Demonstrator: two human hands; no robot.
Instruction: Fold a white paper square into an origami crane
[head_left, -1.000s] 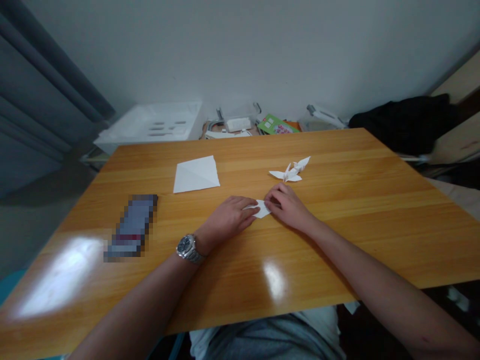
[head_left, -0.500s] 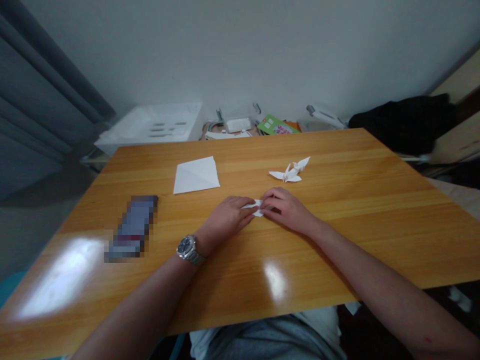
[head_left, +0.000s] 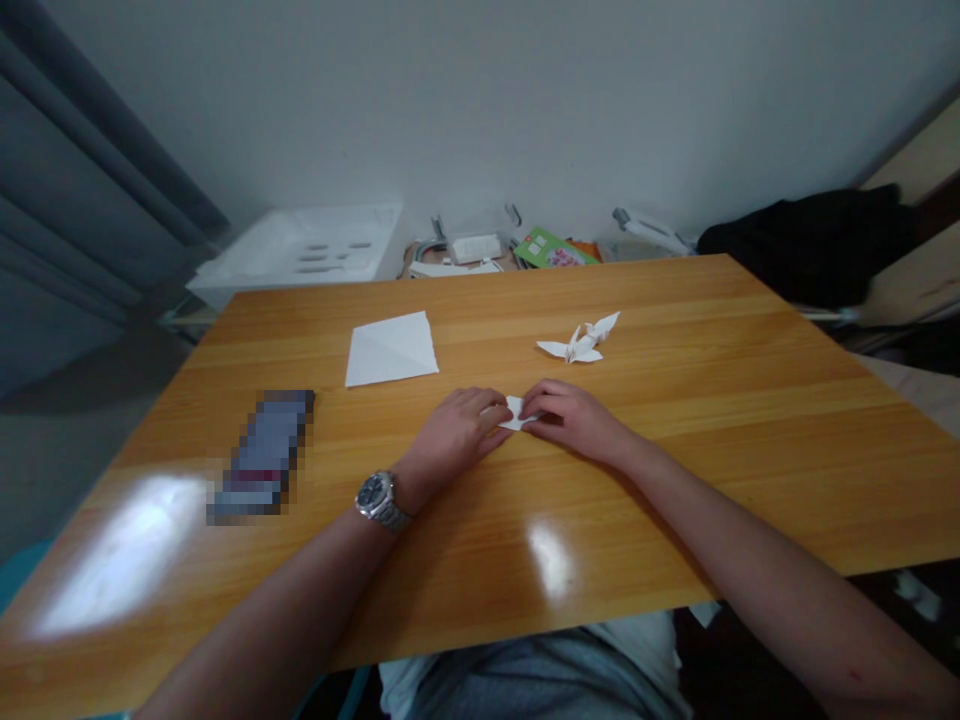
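On the glossy orange-brown wooden table (head_left: 637, 530), the bare left hand (head_left: 459, 430) and bare right hand (head_left: 574, 415) pinch opposite ends of a small folded white paper (head_left: 514, 407), the right one further in than a second ago, suggesting a fold being shaped.

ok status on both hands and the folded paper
Left hand and right hand holding folded paper. Paper partly covered. Origami cranes just beyond, apart from hands.
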